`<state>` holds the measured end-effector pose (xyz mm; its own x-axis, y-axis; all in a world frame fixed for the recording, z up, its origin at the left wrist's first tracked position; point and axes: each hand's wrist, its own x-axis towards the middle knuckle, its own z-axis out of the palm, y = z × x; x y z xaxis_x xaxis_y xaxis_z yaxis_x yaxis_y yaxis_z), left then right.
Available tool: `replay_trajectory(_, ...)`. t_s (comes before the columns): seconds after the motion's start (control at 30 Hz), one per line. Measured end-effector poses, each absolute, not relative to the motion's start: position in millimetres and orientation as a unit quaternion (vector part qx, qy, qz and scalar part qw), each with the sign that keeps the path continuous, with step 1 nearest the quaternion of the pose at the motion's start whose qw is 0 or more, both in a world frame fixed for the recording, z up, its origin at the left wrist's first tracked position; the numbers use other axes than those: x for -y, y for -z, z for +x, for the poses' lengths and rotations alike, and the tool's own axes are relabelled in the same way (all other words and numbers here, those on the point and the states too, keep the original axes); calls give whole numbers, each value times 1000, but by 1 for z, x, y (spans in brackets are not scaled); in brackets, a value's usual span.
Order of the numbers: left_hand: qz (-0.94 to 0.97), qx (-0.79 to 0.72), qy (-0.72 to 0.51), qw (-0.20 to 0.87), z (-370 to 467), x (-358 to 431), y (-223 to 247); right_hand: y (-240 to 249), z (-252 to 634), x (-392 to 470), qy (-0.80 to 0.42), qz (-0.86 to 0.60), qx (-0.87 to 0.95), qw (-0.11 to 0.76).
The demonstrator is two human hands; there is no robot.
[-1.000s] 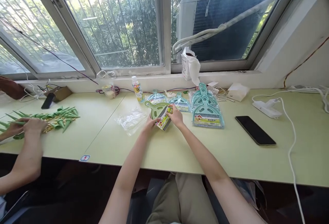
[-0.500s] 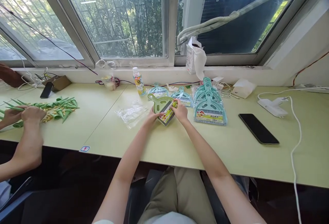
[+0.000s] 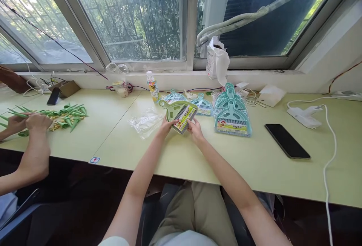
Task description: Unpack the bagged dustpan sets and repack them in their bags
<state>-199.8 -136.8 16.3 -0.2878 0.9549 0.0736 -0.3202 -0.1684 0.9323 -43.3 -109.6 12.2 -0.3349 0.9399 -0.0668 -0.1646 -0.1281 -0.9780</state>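
Note:
A green dustpan (image 3: 173, 112) with a small brush and a printed label card is held tilted above the table. My left hand (image 3: 166, 126) grips its left lower side, thumb over the front. On the lower right edge, my right hand (image 3: 195, 130) closes with its fingertips. Just beyond lie two bagged teal dustpan sets, one of them (image 3: 204, 106) close behind the held one. A stack of teal dustpan sets (image 3: 232, 121) in clear wrap lies to the right. Left of my hands is a crumpled clear plastic bag (image 3: 145, 122).
A black phone (image 3: 287, 141) and a white power strip (image 3: 304, 116) with a cable lie at right. A bottle (image 3: 153, 86) stands near the window. At left, another person's hands (image 3: 36, 122) work beside green cone-shaped pieces (image 3: 74, 117).
The dustpan has turned, showing more of its label side. My right hand has slid from the upper right side down to the lower right edge.

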Motion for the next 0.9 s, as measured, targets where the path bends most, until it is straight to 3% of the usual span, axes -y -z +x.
replay_trajectory(0.4,432,-477,-590,488,-210,139,-20,0,-38,100,-732,-329,378,461)
replay_trajectory(0.47,459,-559,-564,398,-219,141,-25,0,-38,99,-732,-334,363,470)
replay_trajectory(0.53,475,-669,-528,220,-232,147,-30,0,-36,97,-728,-343,350,480)
replay_trajectory(0.6,467,-761,-449,34,-250,158,-35,-2,-33,95,-722,-352,341,488)
replay_trajectory(0.67,457,-822,-335,-62,-270,171,-38,-3,-30,92,-720,-356,339,490)
replay_trajectory(0.77,445,-874,-195,-29,-297,187,-36,-6,-26,88,-724,-356,352,475)
replay_trajectory(0.9,429,-889,-161,3,-314,190,-29,-9,-22,87,-742,-333,404,420)
